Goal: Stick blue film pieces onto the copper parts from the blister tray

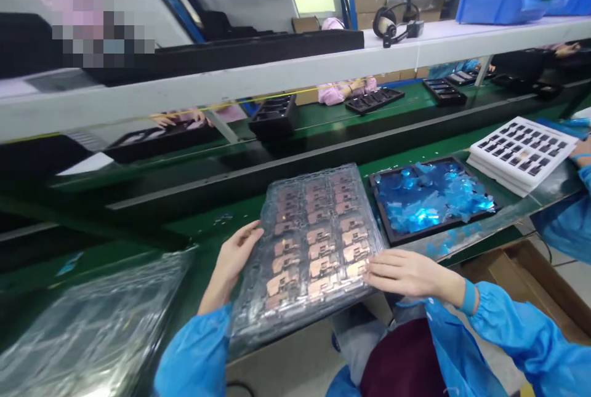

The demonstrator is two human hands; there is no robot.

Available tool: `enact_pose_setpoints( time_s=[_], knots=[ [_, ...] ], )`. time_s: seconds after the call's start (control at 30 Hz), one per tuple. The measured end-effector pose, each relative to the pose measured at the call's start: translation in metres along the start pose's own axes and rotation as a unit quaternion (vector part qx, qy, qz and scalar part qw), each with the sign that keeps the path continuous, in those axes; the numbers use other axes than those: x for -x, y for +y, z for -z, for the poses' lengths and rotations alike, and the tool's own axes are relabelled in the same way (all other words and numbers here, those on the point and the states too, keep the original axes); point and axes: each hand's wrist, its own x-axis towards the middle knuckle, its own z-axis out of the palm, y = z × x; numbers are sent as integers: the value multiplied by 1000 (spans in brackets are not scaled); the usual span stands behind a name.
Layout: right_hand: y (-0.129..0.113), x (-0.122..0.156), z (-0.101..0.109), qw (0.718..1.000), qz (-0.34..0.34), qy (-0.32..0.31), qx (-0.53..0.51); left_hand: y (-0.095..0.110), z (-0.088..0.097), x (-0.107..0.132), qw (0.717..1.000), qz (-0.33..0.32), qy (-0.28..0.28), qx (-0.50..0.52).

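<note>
plastic tray [252, 311], clear, shiny, copper-coloured parts [321, 267], three columns

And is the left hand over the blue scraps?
No, the left hand is at the left edge of the clear plastic tray.

At two o'clock, a bright blue open plastic bin [487, 0] stood on a long white shelf [277, 75]; at one o'clock, on the same shelf, lay a black, rounded headset-like object [385, 23]. Below, just past eleven o'clock, sat a deep black compartmented tray [271, 129]. A flat white stack of trays [498, 174] bore small dark pieces [512, 155] near three o'clock. An open brown cardboard box [549, 280] stood low, toward four o'clock.
</note>
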Motion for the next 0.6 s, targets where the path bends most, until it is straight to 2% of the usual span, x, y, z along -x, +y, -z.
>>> enact_pose_setpoints(
  time_s=[0.13, 0.2, 0.27, 0.33, 0.47, 0.6],
  knots=[
    [5, 13, -14, 991, -60, 39, -112, -11, 1, 14, 996, -48, -12, -77],
    [10, 12, -20, 976, -156, 72, -134, -12, -4, 22, 992, -54, -23, -108],
    [15, 5, -30, 948, -266, 84, -154, -10, -13, 29, 984, -77, -25, -157],
    [19, -2, -42, 927, -321, 74, -178, -8, -22, 33, 972, -103, -35, -207],
    [22, -8, -63, 920, -332, 49, -201, -11, -33, 37, 962, -97, -45, -251],
    [22, -3, -65, 926, -309, 59, -209, -16, -27, 40, 968, -91, -42, -232]
  ],
)
